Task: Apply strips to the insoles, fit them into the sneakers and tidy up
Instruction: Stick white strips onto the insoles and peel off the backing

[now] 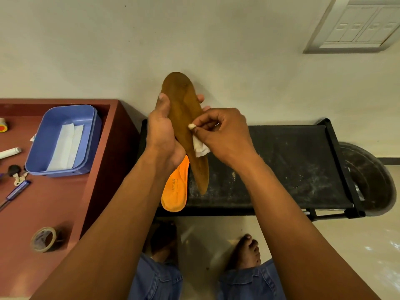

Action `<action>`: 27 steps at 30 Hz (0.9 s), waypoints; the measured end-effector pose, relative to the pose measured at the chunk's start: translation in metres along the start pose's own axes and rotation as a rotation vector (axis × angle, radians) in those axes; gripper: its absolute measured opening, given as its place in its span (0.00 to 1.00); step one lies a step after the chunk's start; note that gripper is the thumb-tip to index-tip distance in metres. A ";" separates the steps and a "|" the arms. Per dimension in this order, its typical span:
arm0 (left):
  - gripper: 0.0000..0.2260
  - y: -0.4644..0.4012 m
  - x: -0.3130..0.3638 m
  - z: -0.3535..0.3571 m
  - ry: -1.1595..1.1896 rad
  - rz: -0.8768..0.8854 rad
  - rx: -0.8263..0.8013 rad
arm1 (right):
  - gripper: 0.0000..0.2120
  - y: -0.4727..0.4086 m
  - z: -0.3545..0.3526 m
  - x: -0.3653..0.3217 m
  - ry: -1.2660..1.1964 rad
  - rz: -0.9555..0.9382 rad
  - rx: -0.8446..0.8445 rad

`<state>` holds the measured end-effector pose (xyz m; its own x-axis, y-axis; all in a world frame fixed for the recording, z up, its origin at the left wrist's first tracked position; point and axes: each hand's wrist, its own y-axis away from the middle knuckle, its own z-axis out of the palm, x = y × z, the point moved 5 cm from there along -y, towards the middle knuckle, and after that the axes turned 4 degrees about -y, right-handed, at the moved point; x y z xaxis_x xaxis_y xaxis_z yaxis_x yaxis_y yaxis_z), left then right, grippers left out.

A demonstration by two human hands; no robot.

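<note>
Left hand (162, 128) grips the brown insole (187, 126) around its middle, thumb on the near edge, fingertips showing past the far edge. The insole is held upright in the air, underside facing the camera, one rounded end up by the wall, the other end down over the black rack (287, 163).

Right hand (225, 135) pinches a white strip (200, 146) between thumb and fingers, just right of the left hand's grip. The strip lies against the insole's underside and its loose end hangs below the pinch.

Directly below the left hand's grip, an orange insole (174, 191) lies on the near left corner of the rack, printed side up, heel end overhanging the edge. The rack's top is black, scuffed and dusted with white marks.

Left of the grip stands a reddish-brown table (65, 202). On it: a blue tray (91, 118) holding more white strips (66, 146), a tape roll (44, 239) near the front edge, a white marker (9, 152), keys (16, 175) and a blue pen (18, 190).

Behind the grip is a plain off-white wall (194, 35). Right of the rack sits a dark round basin (368, 180). The floor (346, 245) is pale; bare feet and denim trouser legs show below the arms.
</note>
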<state>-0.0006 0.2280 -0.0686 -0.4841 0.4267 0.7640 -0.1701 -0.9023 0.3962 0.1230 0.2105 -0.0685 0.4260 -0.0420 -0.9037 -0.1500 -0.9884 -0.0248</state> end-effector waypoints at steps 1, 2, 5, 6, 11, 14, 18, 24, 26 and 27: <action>0.32 -0.001 0.003 -0.003 0.037 0.010 0.031 | 0.04 0.001 0.004 -0.001 -0.020 0.010 -0.068; 0.31 -0.002 0.007 -0.008 0.069 0.029 0.064 | 0.04 0.002 0.007 -0.001 -0.032 0.017 -0.125; 0.31 -0.006 0.011 -0.018 0.151 0.061 0.129 | 0.05 0.003 0.012 -0.001 -0.052 0.023 -0.182; 0.31 -0.007 0.010 -0.019 0.164 0.060 0.135 | 0.04 0.003 0.012 -0.001 -0.060 0.022 -0.163; 0.31 -0.008 0.008 -0.016 0.161 0.050 0.114 | 0.04 0.000 -0.001 0.003 -0.051 0.017 0.040; 0.31 -0.010 0.010 -0.019 0.194 0.064 0.113 | 0.05 -0.001 0.000 0.004 -0.052 0.030 -0.020; 0.31 -0.013 0.018 -0.029 0.336 0.110 0.125 | 0.05 0.002 0.010 -0.003 -0.093 0.036 -0.200; 0.28 -0.016 0.022 -0.042 0.490 0.112 0.138 | 0.04 0.004 0.010 -0.002 -0.050 0.032 -0.203; 0.27 -0.016 0.020 -0.042 0.504 0.103 0.137 | 0.06 0.002 0.004 0.001 -0.059 0.053 -0.154; 0.27 -0.016 0.020 -0.042 0.508 0.096 0.139 | 0.06 0.001 0.002 0.003 -0.088 0.077 -0.155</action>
<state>-0.0431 0.2485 -0.0814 -0.8523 0.2275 0.4711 -0.0056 -0.9045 0.4265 0.1229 0.2101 -0.0721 0.3380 -0.1118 -0.9345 -0.0374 -0.9937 0.1054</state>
